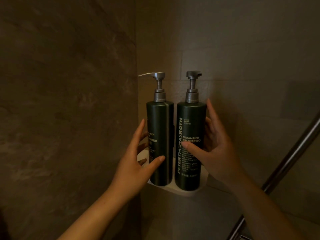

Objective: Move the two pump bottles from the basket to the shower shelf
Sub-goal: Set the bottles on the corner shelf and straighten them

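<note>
With both pump bottles upright on the corner shower shelf [183,192], your left hand [138,163] loosely cups the cleanser bottle [160,144] and your right hand [214,149] the shampoo bottle [190,144]; grasp these rigid, smooth, probably heavy bottles mid-body.

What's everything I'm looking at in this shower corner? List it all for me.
Cleanser bottle: one, dark green with grey pump, upright on the shelf, left side.
Shampoo bottle: one, dark green with grey pump, upright on the shelf, right side.
Corner shelf: one, white, in the wall corner, under both bottles.
Tiled walls: two, brown-grey, meeting behind the bottles.
Metal rail: one, silver, slanting at lower right.
Left hand: one, fingers around the cleanser bottle.
Right hand: one, fingers around the shampoo bottle.
</note>
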